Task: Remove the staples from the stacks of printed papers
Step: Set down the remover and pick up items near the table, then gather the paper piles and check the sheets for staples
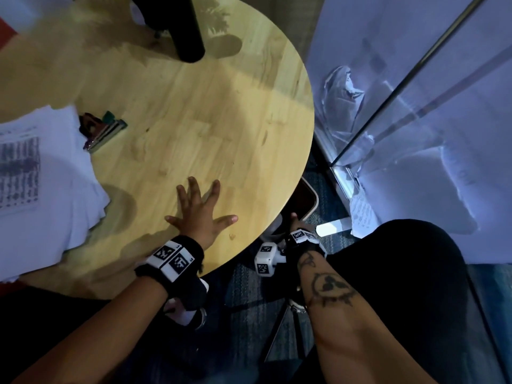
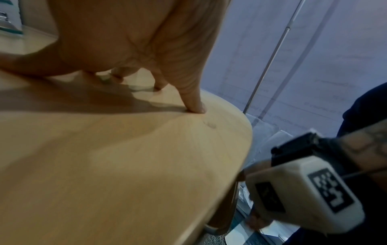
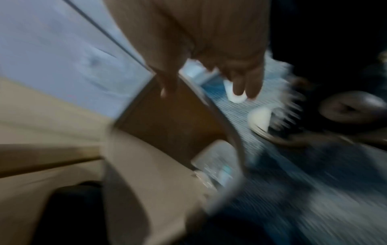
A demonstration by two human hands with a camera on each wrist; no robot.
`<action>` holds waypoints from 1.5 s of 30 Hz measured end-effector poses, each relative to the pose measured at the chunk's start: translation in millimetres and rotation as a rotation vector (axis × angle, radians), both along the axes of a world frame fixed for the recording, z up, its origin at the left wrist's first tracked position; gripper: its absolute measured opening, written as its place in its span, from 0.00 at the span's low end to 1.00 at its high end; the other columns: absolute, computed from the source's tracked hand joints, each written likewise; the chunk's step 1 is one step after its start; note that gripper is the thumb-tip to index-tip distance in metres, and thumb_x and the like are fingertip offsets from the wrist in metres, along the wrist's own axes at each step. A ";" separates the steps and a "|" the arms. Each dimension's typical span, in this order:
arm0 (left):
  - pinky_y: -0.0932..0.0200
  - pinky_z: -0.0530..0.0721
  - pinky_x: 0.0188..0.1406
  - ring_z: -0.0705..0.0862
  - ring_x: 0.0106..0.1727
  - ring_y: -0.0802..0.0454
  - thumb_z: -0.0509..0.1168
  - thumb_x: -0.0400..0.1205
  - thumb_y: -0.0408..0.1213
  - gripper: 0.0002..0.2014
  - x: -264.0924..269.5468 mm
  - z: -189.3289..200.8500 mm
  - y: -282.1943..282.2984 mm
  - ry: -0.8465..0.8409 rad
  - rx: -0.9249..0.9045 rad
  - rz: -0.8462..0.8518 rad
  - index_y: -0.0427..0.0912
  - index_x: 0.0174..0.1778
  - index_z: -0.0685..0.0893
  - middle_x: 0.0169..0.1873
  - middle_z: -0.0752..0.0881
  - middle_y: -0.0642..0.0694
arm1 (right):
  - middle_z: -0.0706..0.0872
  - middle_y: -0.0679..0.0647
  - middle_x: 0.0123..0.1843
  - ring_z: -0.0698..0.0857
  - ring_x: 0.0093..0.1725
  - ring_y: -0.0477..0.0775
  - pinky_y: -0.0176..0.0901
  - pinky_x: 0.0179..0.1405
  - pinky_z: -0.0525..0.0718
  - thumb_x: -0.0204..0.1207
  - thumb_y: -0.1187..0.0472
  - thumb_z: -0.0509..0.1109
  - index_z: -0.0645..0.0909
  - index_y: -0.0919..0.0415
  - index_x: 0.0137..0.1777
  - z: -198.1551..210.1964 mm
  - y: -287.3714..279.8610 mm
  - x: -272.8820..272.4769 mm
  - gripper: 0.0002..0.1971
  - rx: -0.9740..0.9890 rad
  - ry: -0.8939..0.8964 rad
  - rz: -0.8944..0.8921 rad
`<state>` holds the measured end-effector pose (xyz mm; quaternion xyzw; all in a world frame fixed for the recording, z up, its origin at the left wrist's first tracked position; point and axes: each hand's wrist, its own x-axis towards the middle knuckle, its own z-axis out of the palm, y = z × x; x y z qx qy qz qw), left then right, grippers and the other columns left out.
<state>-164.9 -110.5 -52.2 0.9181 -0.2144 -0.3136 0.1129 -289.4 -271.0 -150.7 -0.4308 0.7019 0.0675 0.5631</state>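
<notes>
Papers (image 1: 41, 173) lie on round wooden table (image 1: 210, 112); left hand (image 1: 198, 210) fingers splayed flat.

Both wrists carry a black band (image 1: 191, 253) topped with white blocks (image 1: 171, 259) printed with black square-code markers. The right forearm bears a dark tattoo (image 1: 331, 286) of a spiked ring around a small figure, with a smaller mark near the wrist. The legs are clothed in black (image 1: 401, 259).
</notes>
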 end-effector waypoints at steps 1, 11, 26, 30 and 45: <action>0.16 0.43 0.67 0.26 0.80 0.41 0.66 0.76 0.59 0.44 -0.6 1.4 -0.7 0.009 0.008 -0.009 0.62 0.82 0.45 0.81 0.29 0.45 | 0.67 0.66 0.76 0.69 0.75 0.63 0.50 0.69 0.68 0.83 0.51 0.59 0.60 0.69 0.77 14.0 -6.0 4.5 0.29 -0.094 0.045 -0.084; 0.73 0.77 0.34 0.83 0.43 0.48 0.62 0.84 0.35 0.11 76.5 69.3 47.9 0.298 -0.527 0.331 0.36 0.60 0.82 0.49 0.86 0.40 | 0.68 0.65 0.74 0.71 0.72 0.63 0.48 0.69 0.69 0.79 0.64 0.64 0.65 0.67 0.75 168.8 71.5 102.3 0.24 -0.875 -0.570 0.228; 0.42 0.76 0.63 0.80 0.62 0.29 0.69 0.79 0.39 0.19 229.6 18.0 334.3 -0.390 -0.117 0.647 0.30 0.61 0.82 0.60 0.82 0.25 | 0.57 0.66 0.78 0.64 0.75 0.67 0.55 0.69 0.69 0.73 0.45 0.72 0.56 0.68 0.77 162.3 236.9 257.9 0.42 -0.379 -0.217 1.101; 0.43 0.64 0.77 0.68 0.76 0.36 0.67 0.78 0.55 0.38 242.3 -5.8 344.5 -0.207 -0.217 0.808 0.35 0.78 0.66 0.77 0.68 0.35 | 0.58 0.65 0.78 0.66 0.75 0.66 0.55 0.69 0.69 0.71 0.41 0.71 0.55 0.67 0.77 158.8 246.3 283.8 0.45 -0.287 -0.131 1.129; 0.46 0.63 0.76 0.68 0.76 0.33 0.72 0.75 0.52 0.42 246.3 -14.0 325.3 -0.251 -0.080 0.902 0.27 0.76 0.65 0.75 0.68 0.28 | 0.74 0.54 0.74 0.75 0.72 0.58 0.44 0.61 0.78 0.77 0.55 0.69 0.75 0.46 0.71 149.3 238.9 296.2 0.22 -0.217 -0.199 1.221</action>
